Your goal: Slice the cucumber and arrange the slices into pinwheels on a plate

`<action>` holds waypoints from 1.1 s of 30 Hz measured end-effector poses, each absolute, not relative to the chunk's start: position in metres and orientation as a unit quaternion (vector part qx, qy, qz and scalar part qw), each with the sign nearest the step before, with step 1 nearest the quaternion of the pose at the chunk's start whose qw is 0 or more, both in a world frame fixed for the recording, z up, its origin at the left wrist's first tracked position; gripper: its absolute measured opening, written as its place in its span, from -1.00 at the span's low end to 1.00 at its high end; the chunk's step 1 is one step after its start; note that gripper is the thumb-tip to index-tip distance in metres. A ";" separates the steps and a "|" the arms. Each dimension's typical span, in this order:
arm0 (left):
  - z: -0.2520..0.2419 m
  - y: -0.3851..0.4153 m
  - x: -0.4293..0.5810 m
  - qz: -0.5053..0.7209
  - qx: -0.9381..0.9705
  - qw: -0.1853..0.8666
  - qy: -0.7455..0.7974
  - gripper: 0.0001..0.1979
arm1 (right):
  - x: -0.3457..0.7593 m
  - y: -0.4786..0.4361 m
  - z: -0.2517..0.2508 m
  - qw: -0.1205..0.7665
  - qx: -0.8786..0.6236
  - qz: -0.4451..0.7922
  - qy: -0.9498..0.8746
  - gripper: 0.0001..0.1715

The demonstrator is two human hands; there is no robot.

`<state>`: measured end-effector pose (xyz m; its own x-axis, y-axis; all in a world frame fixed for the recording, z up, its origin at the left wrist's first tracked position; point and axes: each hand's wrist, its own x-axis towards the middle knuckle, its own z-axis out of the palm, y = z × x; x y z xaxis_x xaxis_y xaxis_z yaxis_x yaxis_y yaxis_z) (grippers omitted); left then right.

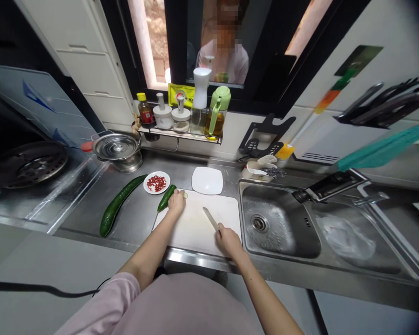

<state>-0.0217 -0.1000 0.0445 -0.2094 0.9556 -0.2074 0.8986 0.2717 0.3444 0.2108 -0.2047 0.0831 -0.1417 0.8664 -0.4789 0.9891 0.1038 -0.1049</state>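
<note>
Here, left hand [176, 201] tight on short cucumber [165, 198], right hand [228, 241] tight around knife [211, 218].

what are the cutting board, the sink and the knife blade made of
Cutting board: looks like white plastic, matte and uniform, with no grain showing.
Sink: stainless steel by the look, grey and shiny, with bright reflections on its walls.
Knife blade: probably steel, pale grey with a slight sheen, though it is too small to be sure.
</note>
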 end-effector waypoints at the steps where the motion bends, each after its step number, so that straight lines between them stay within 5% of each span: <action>1: 0.044 -0.100 -0.021 0.072 0.606 0.185 0.770 -0.65 | 0.211 -0.205 0.082 0.149 0.638 -0.203 0.728 -0.66; 9: 0.041 -0.096 -0.022 0.095 0.608 0.181 0.767 -0.73 | 0.211 -0.205 0.084 0.141 0.639 -0.202 0.729 -0.64; 22: 0.041 -0.129 -0.014 0.157 0.540 0.377 0.736 -0.80 | 0.212 -0.206 0.085 0.131 0.637 -0.211 0.730 -0.67; 33: 0.040 -0.154 -0.012 0.075 0.593 0.290 0.747 -0.81 | 0.212 -0.204 0.090 0.141 0.615 -0.210 0.746 -0.64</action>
